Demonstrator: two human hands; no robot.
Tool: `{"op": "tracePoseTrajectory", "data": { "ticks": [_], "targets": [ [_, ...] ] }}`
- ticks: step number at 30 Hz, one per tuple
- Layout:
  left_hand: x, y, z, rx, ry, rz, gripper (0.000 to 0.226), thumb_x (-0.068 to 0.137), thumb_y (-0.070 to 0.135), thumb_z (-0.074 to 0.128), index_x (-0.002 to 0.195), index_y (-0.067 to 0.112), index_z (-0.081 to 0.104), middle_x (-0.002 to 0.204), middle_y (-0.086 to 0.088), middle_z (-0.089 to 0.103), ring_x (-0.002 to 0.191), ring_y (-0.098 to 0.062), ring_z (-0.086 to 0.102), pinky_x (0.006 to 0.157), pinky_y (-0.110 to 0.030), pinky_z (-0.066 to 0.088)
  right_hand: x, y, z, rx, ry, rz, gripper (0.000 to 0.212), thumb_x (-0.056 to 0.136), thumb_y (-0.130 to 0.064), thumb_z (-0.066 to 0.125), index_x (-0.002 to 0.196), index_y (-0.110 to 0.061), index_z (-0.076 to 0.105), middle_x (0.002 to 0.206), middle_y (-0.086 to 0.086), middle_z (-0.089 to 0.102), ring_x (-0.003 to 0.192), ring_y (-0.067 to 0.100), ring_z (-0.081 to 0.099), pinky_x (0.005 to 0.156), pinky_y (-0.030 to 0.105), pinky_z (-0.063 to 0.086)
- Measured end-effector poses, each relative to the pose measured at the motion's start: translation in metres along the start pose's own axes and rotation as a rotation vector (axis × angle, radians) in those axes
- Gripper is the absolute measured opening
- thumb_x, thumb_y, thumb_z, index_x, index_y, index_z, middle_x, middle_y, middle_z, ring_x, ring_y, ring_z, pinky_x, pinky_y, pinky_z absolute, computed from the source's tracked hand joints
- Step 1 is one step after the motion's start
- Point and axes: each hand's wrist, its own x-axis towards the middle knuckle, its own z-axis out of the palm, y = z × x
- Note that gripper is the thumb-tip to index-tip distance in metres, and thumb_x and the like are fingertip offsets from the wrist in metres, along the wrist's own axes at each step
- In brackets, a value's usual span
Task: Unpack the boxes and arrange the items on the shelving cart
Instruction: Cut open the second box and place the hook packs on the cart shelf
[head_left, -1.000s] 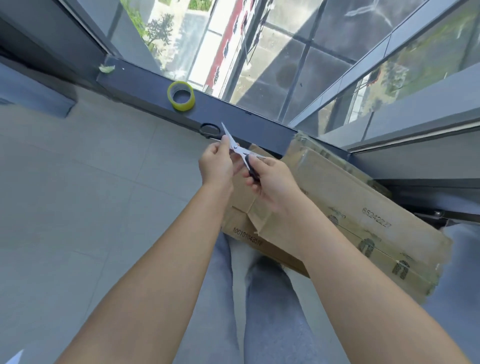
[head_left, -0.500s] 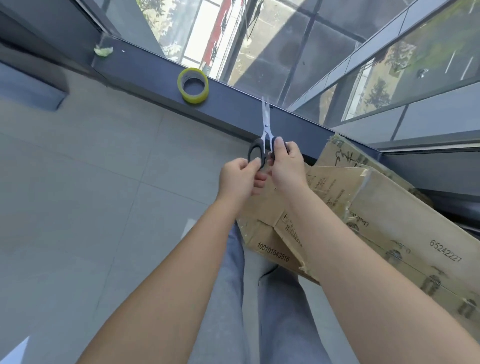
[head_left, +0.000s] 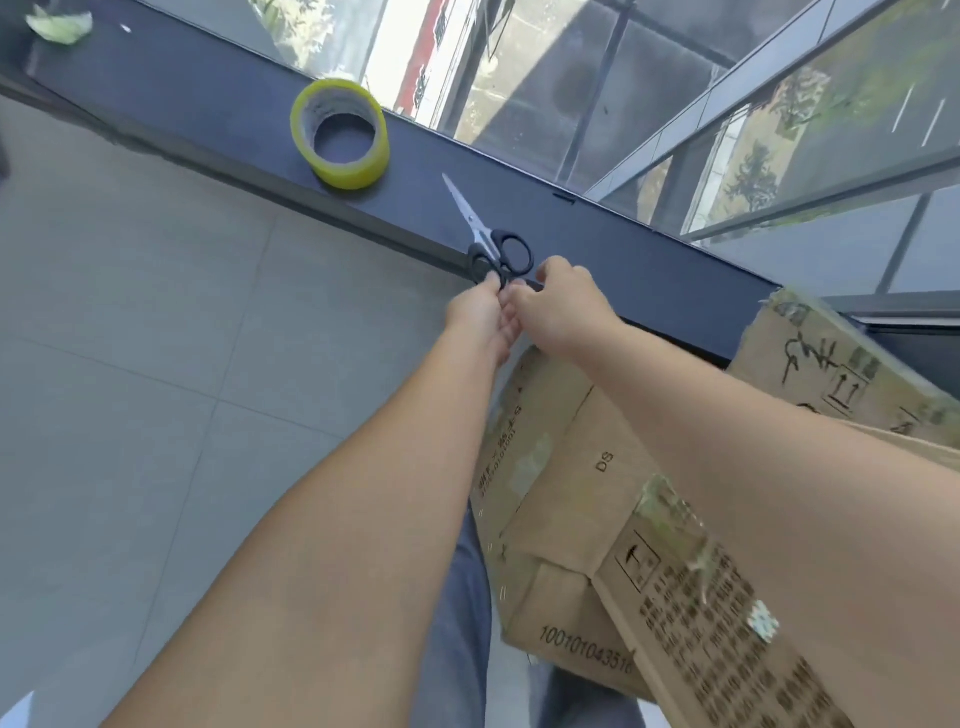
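Nearest, on the right, the cardboard boxes (head_left: 597, 499) lie flattened, flaps open, so unpacking looks partly done. No shelving cart or unpacked items show. Farther off, the left hand (head_left: 483, 317) pinches the scissors (head_left: 491, 244) by a handle loop on the dark sill (head_left: 597, 228); the right hand (head_left: 558, 306) hovers beside, fingers loosely curled, empty. Farthest left sits a tape roll (head_left: 340, 132).

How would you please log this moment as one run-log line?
phase: setting scissors on sill | left hand: pinching handle | right hand: beside handle, empty | tape roll: on sill | boxes: at right
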Motion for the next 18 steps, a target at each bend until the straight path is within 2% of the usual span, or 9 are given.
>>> {"op": "tracePoseTrajectory", "data": {
  "ticks": [2, 4, 6, 8, 10, 12, 14, 16, 18],
  "targets": [
    [0.031, -0.001, 0.012, -0.008, 0.03, -0.003, 0.022, 0.1, 0.02, 0.045, 0.095, 0.001, 0.055, 0.07, -0.003, 0.062, 0.051, -0.011, 0.061, 0.044, -0.021, 0.051, 0.015, 0.007, 0.001, -0.117, -0.011, -0.024, 0.04, 0.096, -0.028, 0.038, 0.132, -0.01, 0.036, 0.134, 0.011, 0.038, 0.12, 0.03, 0.042, 0.09, 0.036, 0.04],
    [0.055, -0.004, 0.02, 0.003, 0.05, -0.004, 0.026, 0.099, 0.023, 0.046, 0.109, 0.002, 0.056, 0.08, -0.003, 0.066, 0.06, -0.013, 0.061, 0.062, -0.027, 0.055, 0.025, 0.014, 0.004, -0.24, 0.02, -0.069, 0.035, 0.096, -0.024, 0.039, 0.128, -0.01, 0.038, 0.13, 0.011, 0.041, 0.119, 0.029, 0.041, 0.082, 0.034, 0.036],
    [0.07, -0.003, 0.027, 0.031, 0.032, -0.039, 0.029, 0.099, 0.029, 0.045, 0.096, 0.003, 0.06, 0.104, -0.005, 0.069, 0.071, -0.016, 0.064, 0.081, -0.031, 0.053, 0.034, 0.018, 0.006, -0.332, 0.026, -0.12, 0.032, 0.096, -0.021, 0.039, 0.126, -0.009, 0.039, 0.127, 0.01, 0.042, 0.118, 0.029, 0.04, 0.078, 0.033, 0.033],
    [0.072, 0.002, 0.032, 0.123, 0.016, -0.057, 0.034, 0.101, 0.032, 0.041, 0.096, 0.003, 0.059, 0.122, -0.005, 0.063, 0.095, -0.022, 0.066, 0.083, -0.032, 0.051, 0.042, 0.019, 0.007, -0.38, 0.018, -0.151, 0.033, 0.096, -0.02, 0.039, 0.127, -0.009, 0.038, 0.126, 0.01, 0.043, 0.118, 0.028, 0.04, 0.077, 0.032, 0.032],
    [0.069, 0.007, 0.036, 0.254, -0.022, -0.04, 0.037, 0.102, 0.034, 0.036, 0.123, 0.006, 0.05, 0.127, -0.006, 0.06, 0.109, -0.025, 0.062, 0.08, -0.034, 0.049, 0.042, 0.02, 0.005, -0.434, 0.03, -0.168, 0.033, 0.095, -0.019, 0.04, 0.127, -0.009, 0.038, 0.126, 0.009, 0.042, 0.118, 0.027, 0.04, 0.077, 0.033, 0.032],
    [0.066, 0.011, 0.036, 0.456, -0.031, 0.038, 0.034, 0.101, 0.029, 0.036, 0.127, 0.008, 0.047, 0.123, -0.008, 0.061, 0.104, -0.025, 0.062, 0.082, -0.038, 0.049, 0.036, 0.023, 0.003, -0.537, 0.056, -0.206, 0.034, 0.095, -0.017, 0.041, 0.127, -0.009, 0.037, 0.126, 0.009, 0.043, 0.116, 0.027, 0.041, 0.076, 0.032, 0.031],
    [0.058, 0.011, 0.031, 0.762, -0.003, 0.164, 0.02, 0.098, 0.018, 0.04, 0.11, 0.008, 0.052, 0.105, -0.006, 0.066, 0.091, -0.023, 0.06, 0.082, -0.036, 0.049, 0.024, 0.025, 0.002, -0.66, 0.09, -0.281, 0.035, 0.093, -0.014, 0.042, 0.127, -0.009, 0.038, 0.124, 0.009, 0.044, 0.113, 0.026, 0.042, 0.075, 0.031, 0.029],
    [0.043, 0.007, 0.023, 1.117, 0.002, 0.335, 0.012, 0.091, 0.008, 0.044, 0.096, 0.008, 0.055, 0.084, -0.005, 0.058, 0.079, -0.026, 0.051, 0.071, -0.03, 0.041, 0.008, 0.024, -0.002, -0.708, 0.117, -0.342, 0.035, 0.091, -0.012, 0.042, 0.126, -0.009, 0.039, 0.123, 0.009, 0.046, 0.112, 0.027, 0.042, 0.075, 0.031, 0.028],
    [0.018, 0.002, 0.012, 1.176, -0.033, 0.483, 0.013, 0.087, 0.006, 0.046, 0.084, 0.003, 0.059, 0.079, -0.017, 0.056, 0.067, -0.025, 0.039, 0.061, -0.024, 0.033, -0.015, 0.017, -0.007, -0.639, 0.129, -0.341, 0.036, 0.092, -0.012, 0.041, 0.128, -0.009, 0.04, 0.124, 0.009, 0.046, 0.114, 0.027, 0.042, 0.079, 0.031, 0.03]
  ]
}}
